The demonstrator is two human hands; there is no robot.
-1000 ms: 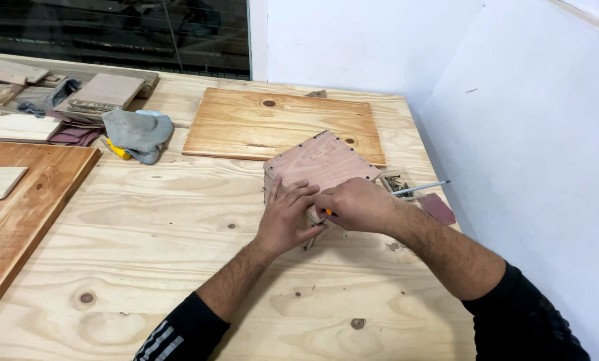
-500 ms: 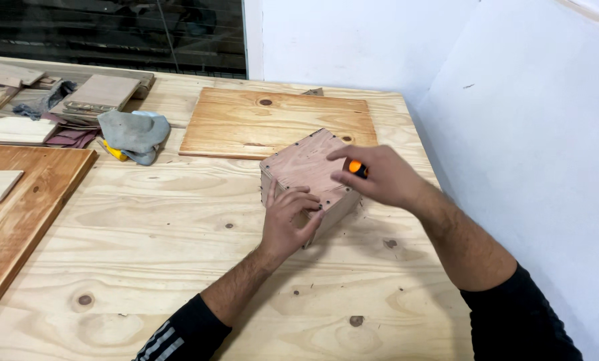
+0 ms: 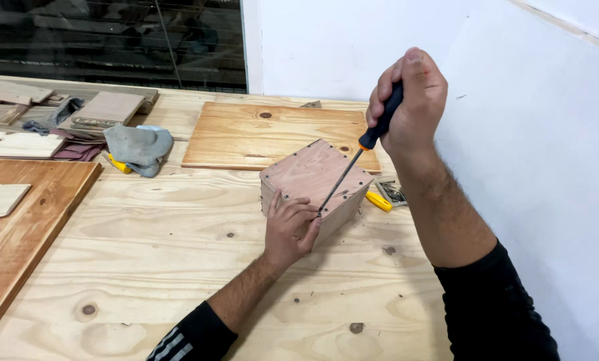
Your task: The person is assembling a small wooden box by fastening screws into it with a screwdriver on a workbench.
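A small wooden box (image 3: pixel 316 179) sits in the middle of the big wooden table (image 3: pixel 146 267). The left hand (image 3: pixel 291 226) rests on the near corner of the box, with its fingers curled at the tip of a screwdriver (image 3: pixel 366 148). The right hand (image 3: pixel 408 99) is up high, shut tight around the dark handle of the screwdriver. The screwdriver leans down to the edge of the box. A flat board (image 3: pixel 246 137) lies just behind the box. A grey cloth (image 3: pixel 138 147) lies farther left.
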